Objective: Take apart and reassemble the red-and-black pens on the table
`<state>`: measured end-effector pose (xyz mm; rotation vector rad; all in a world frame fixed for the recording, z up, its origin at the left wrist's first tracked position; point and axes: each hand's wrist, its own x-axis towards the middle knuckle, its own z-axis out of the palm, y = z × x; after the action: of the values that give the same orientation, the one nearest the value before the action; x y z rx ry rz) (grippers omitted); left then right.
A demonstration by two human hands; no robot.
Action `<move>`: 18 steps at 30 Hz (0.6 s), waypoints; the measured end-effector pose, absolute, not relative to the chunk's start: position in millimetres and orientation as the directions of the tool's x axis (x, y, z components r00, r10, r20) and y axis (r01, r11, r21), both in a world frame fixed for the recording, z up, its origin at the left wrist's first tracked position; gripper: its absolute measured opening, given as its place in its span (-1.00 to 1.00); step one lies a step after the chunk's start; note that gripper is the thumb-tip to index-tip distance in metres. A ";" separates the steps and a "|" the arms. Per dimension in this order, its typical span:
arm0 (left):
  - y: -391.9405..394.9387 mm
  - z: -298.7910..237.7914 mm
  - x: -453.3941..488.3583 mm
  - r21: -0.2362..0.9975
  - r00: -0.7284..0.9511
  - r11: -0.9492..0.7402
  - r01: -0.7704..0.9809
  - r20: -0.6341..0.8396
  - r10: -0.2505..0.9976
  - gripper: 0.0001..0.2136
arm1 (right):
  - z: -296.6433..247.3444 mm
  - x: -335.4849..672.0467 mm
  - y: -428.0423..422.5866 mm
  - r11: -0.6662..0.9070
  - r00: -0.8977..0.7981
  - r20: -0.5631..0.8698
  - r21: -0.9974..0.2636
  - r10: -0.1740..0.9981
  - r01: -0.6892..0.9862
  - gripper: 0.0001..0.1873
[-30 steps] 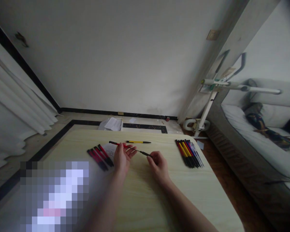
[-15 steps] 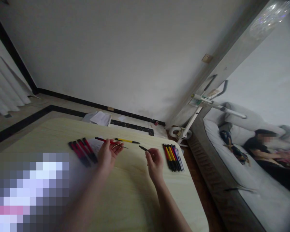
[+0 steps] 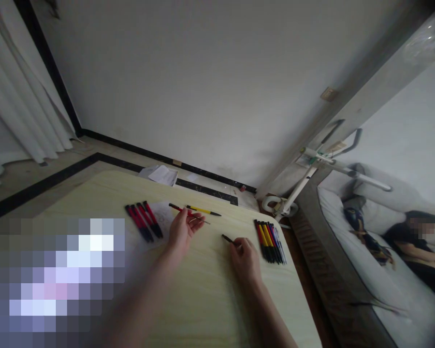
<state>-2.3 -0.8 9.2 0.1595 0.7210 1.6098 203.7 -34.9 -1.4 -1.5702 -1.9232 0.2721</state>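
Note:
My left hand (image 3: pixel 181 233) is closed on the body of a red pen (image 3: pixel 176 208) with a black end. A thin refill (image 3: pixel 206 222) sticks out of it to the right, past my fingers. My right hand (image 3: pixel 247 260) pinches a short black pen part (image 3: pixel 227 239) low over the table, apart from the refill's tip. Just beyond the left hand lies a yellow pen (image 3: pixel 204 210) with a black tip. Several red and black pens (image 3: pixel 142 221) lie side by side on white paper (image 3: pixel 162 216) at the left.
At the table's (image 3: pixel 199 309) right edge, several yellow, red, blue and white pens (image 3: pixel 267 240) lie in a row. Beyond the far edge stands a box of papers (image 3: pixel 161 175). A white exercise frame (image 3: pixel 300 189) and a sofa (image 3: pixel 358 251) with a person on it are at the right.
My right hand has moved toward me with the black pen part, lower toward the tabletop. My left hand keeps its hold on the red pen. The whole view has shifted slightly.

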 end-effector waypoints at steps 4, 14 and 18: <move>-1.0 7.9 -0.9 0.546 -0.187 -0.003 -0.838 -0.282 0.941 -0.84 | 0.2 202.6 -36.0 0.305 -0.151 0.352 -0.437 0.924 0.846 -0.83; -0.6 6.7 -0.4 0.564 -0.180 -0.002 -0.825 -0.261 0.948 -0.82 | 1.0 202.3 -35.3 0.288 -0.171 0.319 -0.367 0.932 0.885 -0.87; -0.2 5.9 0.0 0.576 -0.185 0.010 -0.817 -0.279 0.942 -0.82 | 0.7 202.8 -35.0 0.289 -0.175 0.314 -0.367 0.933 0.884 -0.86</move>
<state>0.0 -0.2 5.9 0.2192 0.7482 1.5958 202.8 -35.0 0.7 -1.6226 -2.0890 0.1372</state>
